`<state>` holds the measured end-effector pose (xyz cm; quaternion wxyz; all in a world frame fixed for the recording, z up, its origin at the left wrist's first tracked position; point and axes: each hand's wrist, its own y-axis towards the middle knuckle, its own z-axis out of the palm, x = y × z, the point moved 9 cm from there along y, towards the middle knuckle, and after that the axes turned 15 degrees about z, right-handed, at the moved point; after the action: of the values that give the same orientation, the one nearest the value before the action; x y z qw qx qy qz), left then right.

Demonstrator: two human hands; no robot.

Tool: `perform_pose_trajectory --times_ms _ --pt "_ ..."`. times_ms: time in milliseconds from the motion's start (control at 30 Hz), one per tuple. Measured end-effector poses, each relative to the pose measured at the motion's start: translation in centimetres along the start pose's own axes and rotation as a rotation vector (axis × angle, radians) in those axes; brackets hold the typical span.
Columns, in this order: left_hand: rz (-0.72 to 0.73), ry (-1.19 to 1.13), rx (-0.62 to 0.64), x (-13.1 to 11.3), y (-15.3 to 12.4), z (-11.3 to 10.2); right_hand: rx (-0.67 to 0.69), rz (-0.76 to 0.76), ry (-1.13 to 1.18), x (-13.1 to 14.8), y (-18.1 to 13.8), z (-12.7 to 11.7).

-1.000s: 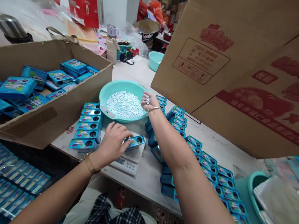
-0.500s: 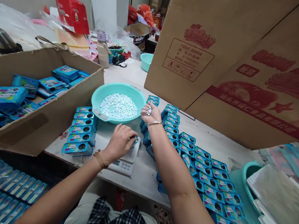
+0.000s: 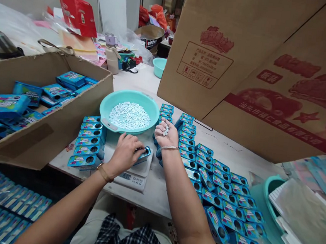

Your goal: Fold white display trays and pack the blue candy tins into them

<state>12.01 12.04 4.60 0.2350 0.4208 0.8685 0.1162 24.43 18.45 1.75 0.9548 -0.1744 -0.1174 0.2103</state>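
A blue candy box point(image 3: 144, 157) with a round hole in its top sits on the white kitchen scale point(image 3: 136, 183). Curled over the box's left end, my left hand point(image 3: 125, 151) has its thumb and fingertips at the box's top, beside the hole. Palm up, my right hand point(image 3: 167, 135) cups several small white candies point(image 3: 166, 131) just right of the scale. More of these candies point(image 3: 130, 115) fill the bottom of a turquoise basin point(image 3: 106, 106) behind both hands. Whether a candy is between my left fingertips is hidden.
A row of blue boxes point(image 3: 86, 150) stands left of the scale; many more point(image 3: 232, 201) stand in rows at right. An open carton point(image 3: 74, 107) of blue boxes is at left. Large cardboard boxes point(image 3: 203, 72) stand behind. A turquoise tub point(image 3: 269, 187) is at the right edge.
My right hand has come down and nearer with the candies. My left hand has shifted slightly left, so more of the box on the scale shows.
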Motion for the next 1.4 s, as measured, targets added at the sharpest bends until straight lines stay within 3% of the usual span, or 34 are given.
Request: perform_pose_trajectory --times_ms 300,600,1100,1267,1400 --pt "-0.063 -0.298 -0.193 0.0 -1.8 0.1 -0.179 -0.111 -0.141 -3.3 -1.9 -2.7" --pt "-0.086 -0.333 -0.162 0.4 -2.1 1.8 -0.242 -0.447 -0.323 -3.3 -3.5 -2.7" --pt "-0.066 -0.352 -0.174 0.9 -2.0 2.0 -0.301 -0.523 -0.422 -3.3 -4.0 -2.5" --pt "-0.132 -0.422 -0.317 1.1 -3.6 -0.7 -0.286 -0.426 -0.392 -3.1 -3.6 -2.6" --pt "-0.353 -0.395 -0.604 2.3 -9.6 -4.7 -0.190 -0.226 -0.252 -3.0 -3.9 -2.6"
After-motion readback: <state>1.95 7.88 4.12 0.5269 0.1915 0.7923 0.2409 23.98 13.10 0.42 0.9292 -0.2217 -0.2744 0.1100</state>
